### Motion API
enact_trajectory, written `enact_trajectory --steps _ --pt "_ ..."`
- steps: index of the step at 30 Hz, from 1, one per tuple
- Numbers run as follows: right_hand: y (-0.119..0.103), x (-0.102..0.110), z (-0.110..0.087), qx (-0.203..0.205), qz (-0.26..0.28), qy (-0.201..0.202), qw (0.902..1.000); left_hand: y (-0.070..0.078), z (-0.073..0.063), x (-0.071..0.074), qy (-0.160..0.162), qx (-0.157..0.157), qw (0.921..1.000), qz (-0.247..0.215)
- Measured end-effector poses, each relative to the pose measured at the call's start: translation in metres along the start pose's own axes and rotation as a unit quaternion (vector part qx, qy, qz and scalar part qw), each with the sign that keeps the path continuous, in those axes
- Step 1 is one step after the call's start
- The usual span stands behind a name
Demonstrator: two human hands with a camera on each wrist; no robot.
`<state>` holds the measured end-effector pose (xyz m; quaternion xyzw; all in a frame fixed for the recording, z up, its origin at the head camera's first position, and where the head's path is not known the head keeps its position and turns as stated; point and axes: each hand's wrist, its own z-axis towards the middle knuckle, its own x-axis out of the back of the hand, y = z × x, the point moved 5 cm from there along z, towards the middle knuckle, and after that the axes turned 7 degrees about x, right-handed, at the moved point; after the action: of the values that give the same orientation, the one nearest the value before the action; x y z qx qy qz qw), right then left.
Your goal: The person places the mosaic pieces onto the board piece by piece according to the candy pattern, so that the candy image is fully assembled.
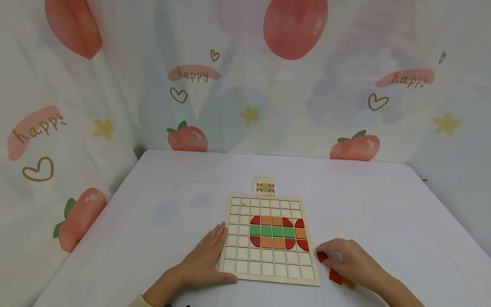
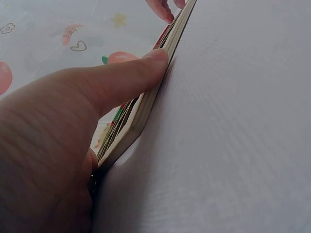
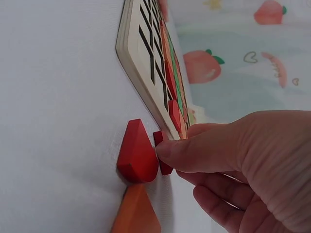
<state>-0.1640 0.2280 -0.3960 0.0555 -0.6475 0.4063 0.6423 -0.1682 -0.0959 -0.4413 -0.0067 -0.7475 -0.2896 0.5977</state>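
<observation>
A wooden grid board [image 1: 267, 269] lies flat on the table with red, orange and green pieces set in its cells. My left hand [image 1: 203, 261] rests at the board's near left corner, fingers straight along the left side and thumb [image 2: 131, 80] against the near edge. Just off the right side, my right hand [image 1: 350, 260] pinches a small red tile [image 3: 163, 153] between thumb and fingers. A second red tile [image 3: 137, 153] with one rounded side lies beside it on the tablecloth. Touching that one is an orange tile [image 3: 137, 213], partly under the hand in the head view.
Beyond the board's far edge is a small card [image 1: 264, 186] printed with a similar grid pattern. The white tablecloth [image 1: 364, 200] reaches back to a printed curtain [image 1: 245, 85] with fruit and hearts.
</observation>
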Motion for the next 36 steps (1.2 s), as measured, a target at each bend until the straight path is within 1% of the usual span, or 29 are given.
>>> enact_trajectory --steps 4,6,9,11,14,18,22,31,36 --pt "0.001 0.001 0.002 0.010 -0.007 0.014 0.9998 -0.001 0.000 -0.001 -0.001 0.002 1.0000 0.003" --pt "0.003 0.002 0.003 0.003 -0.012 0.024 0.9996 -0.001 0.000 -0.001 0.000 0.002 1.0000 0.006" --pt "0.008 0.003 0.005 -0.022 -0.014 0.034 0.9991 0.000 0.000 -0.001 0.000 0.002 1.0000 0.007" --pt "0.013 0.003 0.006 -0.053 -0.012 0.039 0.9978 0.000 0.000 -0.001 0.001 0.001 1.0000 0.008" --pt "0.019 0.002 0.008 -0.085 -0.007 0.049 0.9952 0.000 0.000 -0.001 0.002 0.000 1.0000 0.007" --pt "0.025 0.001 0.009 -0.111 -0.008 0.067 0.9915 0.000 0.000 0.000 0.003 -0.003 1.0000 0.008" --pt "0.027 0.001 0.011 -0.121 -0.014 0.076 0.9896 0.000 0.000 0.000 0.006 -0.006 0.9999 0.009" --pt "0.026 0.001 0.009 -0.120 -0.040 0.086 0.9882 0.001 -0.001 0.001 0.010 -0.014 0.9998 0.008" --pt "0.025 0.001 0.008 -0.132 -0.020 0.074 0.9882 0.002 -0.002 0.002 0.011 -0.015 0.9998 0.007"
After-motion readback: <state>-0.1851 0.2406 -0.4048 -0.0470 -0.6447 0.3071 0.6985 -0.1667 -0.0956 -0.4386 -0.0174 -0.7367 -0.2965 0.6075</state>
